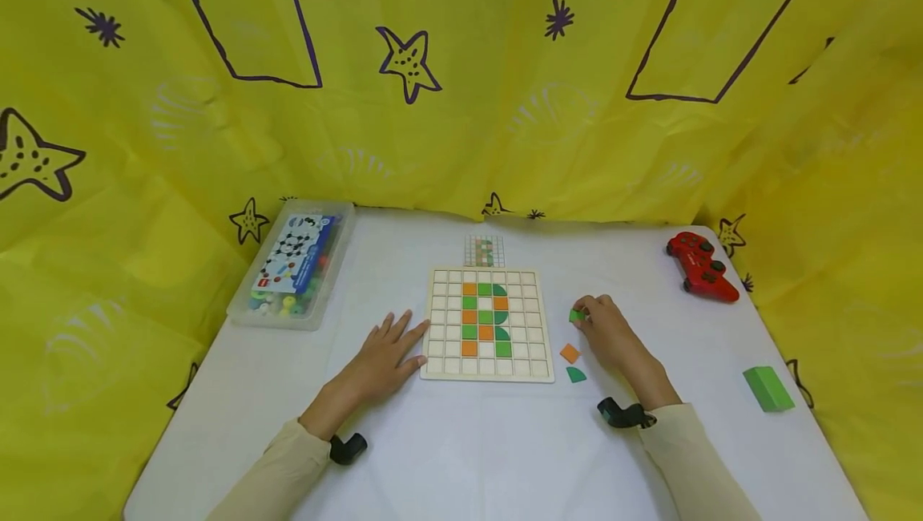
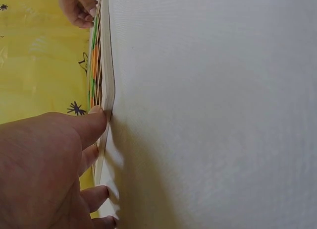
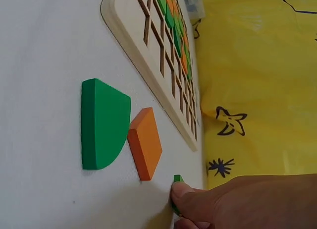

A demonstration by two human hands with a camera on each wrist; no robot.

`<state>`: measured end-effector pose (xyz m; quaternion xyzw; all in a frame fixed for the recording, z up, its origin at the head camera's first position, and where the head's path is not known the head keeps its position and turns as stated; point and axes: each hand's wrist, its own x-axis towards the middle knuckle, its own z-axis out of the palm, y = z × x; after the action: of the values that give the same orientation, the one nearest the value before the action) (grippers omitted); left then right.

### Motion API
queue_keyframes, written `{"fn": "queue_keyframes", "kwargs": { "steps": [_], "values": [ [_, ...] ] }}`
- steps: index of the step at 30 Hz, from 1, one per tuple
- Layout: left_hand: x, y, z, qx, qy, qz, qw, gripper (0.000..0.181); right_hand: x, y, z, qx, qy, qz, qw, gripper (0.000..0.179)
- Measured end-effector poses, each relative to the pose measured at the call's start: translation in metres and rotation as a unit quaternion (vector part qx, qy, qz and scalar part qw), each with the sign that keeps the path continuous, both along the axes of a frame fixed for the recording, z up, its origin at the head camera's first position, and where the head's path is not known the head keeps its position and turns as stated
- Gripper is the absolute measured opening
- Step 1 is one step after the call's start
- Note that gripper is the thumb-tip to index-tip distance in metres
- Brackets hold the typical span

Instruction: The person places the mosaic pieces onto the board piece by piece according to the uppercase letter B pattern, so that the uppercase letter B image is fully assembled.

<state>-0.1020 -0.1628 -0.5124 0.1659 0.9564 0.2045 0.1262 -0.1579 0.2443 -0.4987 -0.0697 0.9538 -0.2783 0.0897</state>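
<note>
A wooden grid board (image 1: 487,379) lies flat in the middle of the table, with orange and light and dark green tiles set in it as a letter R. My left hand (image 1: 382,358) rests on the table with fingers spread, and its fingertips touch the board's left edge. To the right of the board, my right hand (image 1: 609,334) pinches a green tile (image 3: 177,178) between thumb and fingers, low over the table; the fingers partly cover it. Nearer to me lie a loose orange square tile (image 3: 146,144) and a dark green quarter-circle tile (image 3: 106,125).
Behind the board lies a small pattern card (image 1: 485,251) with the same letter. A clear plastic box (image 1: 296,264) of colourful pieces stands back left. On the right are a red game controller (image 1: 701,266) and a green block (image 1: 768,389). Yellow curtain (image 1: 461,144) surrounds the table.
</note>
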Motion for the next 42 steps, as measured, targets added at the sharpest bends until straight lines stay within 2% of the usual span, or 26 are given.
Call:
{"fn": "queue_keyframes", "kwargs": {
  "steps": [3,7,15,21,24,29,36,42],
  "values": [
    [0.0,0.0,-0.001,0.003,-0.001,-0.003,1.0,0.063,-0.002,-0.008,0.0,-0.006,-0.002,0.008,1.0,0.023],
    [0.0,0.0,0.0,0.009,-0.004,-0.006,0.9999,0.063,0.004,-0.026,0.002,-0.025,0.007,0.026,0.9993,0.026],
    [0.001,0.001,0.0,0.009,0.0,-0.006,0.9999,0.062,0.029,-0.082,0.005,-0.072,0.024,0.072,0.9946,0.026],
    [0.0,0.0,0.001,0.01,0.003,-0.008,0.9999,0.064,0.051,-0.117,0.003,-0.066,0.038,0.118,0.9901,0.025],
    [-0.001,0.0,0.001,0.005,0.003,-0.006,1.0,0.064,0.058,-0.129,0.001,-0.054,0.06,0.14,0.9868,0.022],
    [-0.003,0.0,0.0,-0.005,-0.002,-0.002,1.0,0.065,0.064,-0.14,-0.006,-0.032,0.103,0.164,0.9805,0.015],
    [-0.002,-0.001,-0.001,-0.004,0.004,-0.001,1.0,0.064,0.067,-0.145,-0.008,-0.036,0.099,0.175,0.979,0.013],
    [-0.001,-0.001,0.0,0.0,0.0,0.001,1.0,0.063,0.069,-0.144,-0.009,-0.034,0.12,0.186,0.9745,0.013]
  ]
}}
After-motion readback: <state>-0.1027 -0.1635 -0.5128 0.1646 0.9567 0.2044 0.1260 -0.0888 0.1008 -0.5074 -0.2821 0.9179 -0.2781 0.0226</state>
